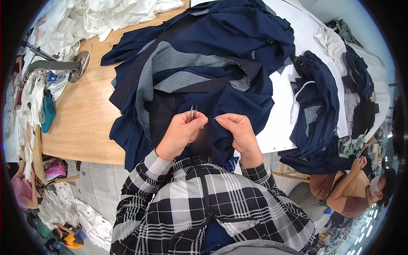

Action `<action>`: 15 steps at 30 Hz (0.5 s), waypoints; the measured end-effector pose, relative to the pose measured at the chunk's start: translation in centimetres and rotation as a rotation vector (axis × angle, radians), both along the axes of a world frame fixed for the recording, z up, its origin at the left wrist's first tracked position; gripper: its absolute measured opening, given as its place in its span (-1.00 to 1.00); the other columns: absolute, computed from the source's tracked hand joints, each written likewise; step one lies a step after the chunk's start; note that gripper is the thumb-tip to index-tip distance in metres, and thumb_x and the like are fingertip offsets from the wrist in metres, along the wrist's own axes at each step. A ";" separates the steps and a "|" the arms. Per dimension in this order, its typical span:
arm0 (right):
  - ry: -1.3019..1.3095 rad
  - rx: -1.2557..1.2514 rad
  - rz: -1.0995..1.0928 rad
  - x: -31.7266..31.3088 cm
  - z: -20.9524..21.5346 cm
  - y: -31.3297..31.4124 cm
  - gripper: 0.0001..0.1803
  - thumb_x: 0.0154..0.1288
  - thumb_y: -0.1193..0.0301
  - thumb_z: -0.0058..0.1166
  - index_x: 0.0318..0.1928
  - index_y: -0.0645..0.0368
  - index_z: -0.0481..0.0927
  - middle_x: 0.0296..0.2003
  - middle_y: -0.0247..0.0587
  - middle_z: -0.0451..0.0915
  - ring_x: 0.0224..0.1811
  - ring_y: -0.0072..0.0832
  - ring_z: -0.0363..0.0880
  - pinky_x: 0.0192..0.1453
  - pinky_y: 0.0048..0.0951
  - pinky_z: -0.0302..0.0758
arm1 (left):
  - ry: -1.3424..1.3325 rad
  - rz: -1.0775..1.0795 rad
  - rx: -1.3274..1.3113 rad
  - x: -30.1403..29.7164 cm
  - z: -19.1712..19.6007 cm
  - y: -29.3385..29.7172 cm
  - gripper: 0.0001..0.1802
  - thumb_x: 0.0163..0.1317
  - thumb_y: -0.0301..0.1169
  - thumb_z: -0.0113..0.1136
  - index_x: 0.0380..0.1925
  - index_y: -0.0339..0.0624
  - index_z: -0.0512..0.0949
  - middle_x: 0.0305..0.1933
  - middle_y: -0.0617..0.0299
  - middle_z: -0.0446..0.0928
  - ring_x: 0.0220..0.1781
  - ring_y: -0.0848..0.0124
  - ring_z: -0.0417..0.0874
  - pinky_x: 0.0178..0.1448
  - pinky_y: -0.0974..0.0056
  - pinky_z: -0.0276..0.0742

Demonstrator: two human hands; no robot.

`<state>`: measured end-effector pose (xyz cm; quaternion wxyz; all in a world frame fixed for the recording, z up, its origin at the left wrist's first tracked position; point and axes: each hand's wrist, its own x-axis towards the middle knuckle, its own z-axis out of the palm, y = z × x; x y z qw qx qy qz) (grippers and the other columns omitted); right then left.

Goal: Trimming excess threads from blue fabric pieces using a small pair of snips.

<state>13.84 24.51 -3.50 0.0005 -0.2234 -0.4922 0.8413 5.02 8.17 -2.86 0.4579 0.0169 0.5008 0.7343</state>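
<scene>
Before me lies a heap of dark navy garments (238, 32), with a grey-lined piece (174, 57) folded open on top. My left hand (180, 131) is closed round a pair of thread snips (193, 114), whose two metal points stick up past the fingers and whose red part shows in the palm. Its thumb and forefinger also pinch near the navy cloth. Just to the right, my right hand (240, 131) has thumb and forefinger pressed together on the navy cloth (221, 102). The two fingertips almost meet. Any thread between them is too small to make out.
White cloth (110, 17) is piled at the far left of the wooden table (80, 123). A round-ended machine arm (63, 66) stands at the left edge. More navy garments (318, 110) lie to the right, where a co-worker (352, 191) sits. Other people are at lower left.
</scene>
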 end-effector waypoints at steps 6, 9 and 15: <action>0.002 0.007 -0.002 -0.1 -0.2 -0.1 -0.87 0.19 0.56 0.09 -0.27 0.36 0.62 -0.34 -0.18 0.65 -0.33 -0.59 0.60 -0.18 -0.64 0.51 | 0.000 0.016 -0.014 -0.4 0.2 -0.2 -0.87 0.20 -0.40 0.16 -0.42 -0.23 0.48 -0.68 0.48 0.31 -0.77 0.74 0.15 -0.71 0.54 -0.03; 0.004 0.020 -0.005 -0.2 -0.1 -0.1 -0.87 0.19 0.56 0.09 -0.27 0.36 0.62 -0.34 -0.18 0.65 -0.33 -0.59 0.60 -0.17 -0.64 0.51 | 0.010 0.018 -0.009 -0.5 0.2 -0.2 -0.86 0.19 -0.39 0.17 -0.43 -0.22 0.47 -0.68 0.49 0.30 -0.79 0.74 0.13 -0.72 0.54 -0.05; -0.017 0.010 -0.064 -0.4 -0.2 -0.1 -0.85 0.21 0.52 0.10 -0.25 0.36 0.62 -0.33 -0.22 0.63 -0.29 -0.63 0.56 -0.15 -0.69 0.46 | 0.329 0.095 -0.188 0.1 0.7 -0.3 -0.75 0.20 -0.40 0.18 -0.23 -0.39 0.49 -0.48 0.40 0.43 -0.50 0.72 0.36 -0.45 0.60 0.25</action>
